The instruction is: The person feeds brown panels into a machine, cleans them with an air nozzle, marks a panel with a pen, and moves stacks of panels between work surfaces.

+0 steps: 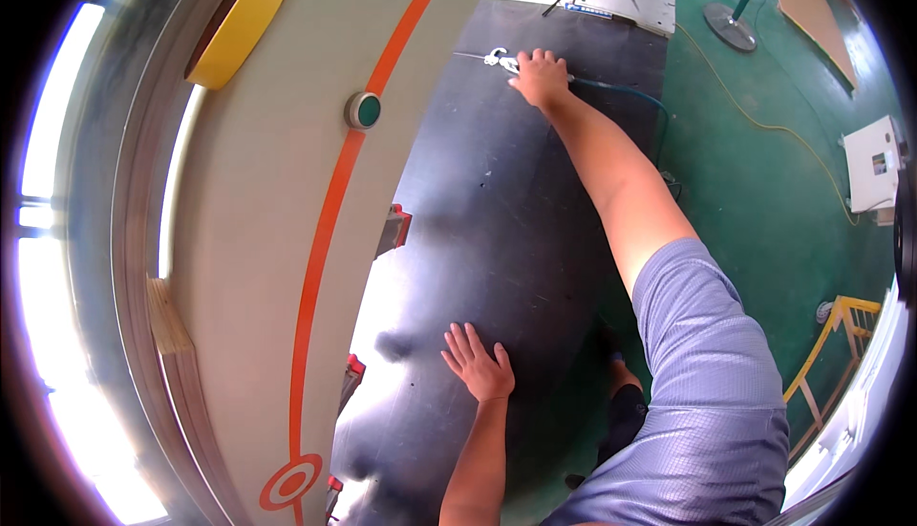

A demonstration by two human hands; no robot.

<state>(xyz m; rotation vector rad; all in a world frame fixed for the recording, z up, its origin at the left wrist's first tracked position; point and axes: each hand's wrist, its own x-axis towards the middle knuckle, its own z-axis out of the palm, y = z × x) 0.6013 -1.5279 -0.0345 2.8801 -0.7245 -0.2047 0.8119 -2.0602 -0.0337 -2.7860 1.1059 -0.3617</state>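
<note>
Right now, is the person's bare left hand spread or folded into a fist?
Spread: the bare left hand shows straight fingers and the thumb held apart. Whether its palm touches the black flat tabletop, I cannot tell.

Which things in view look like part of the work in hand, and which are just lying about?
Likely in use:
hooked tool, at the right hand
blue hose, beside that hand
table, beneath both hands
striped panel, possibly; neither hand is on it

Likely lying about:
yellow ring, upper left
floor stand, upper right
yellow frame, lower right
</note>
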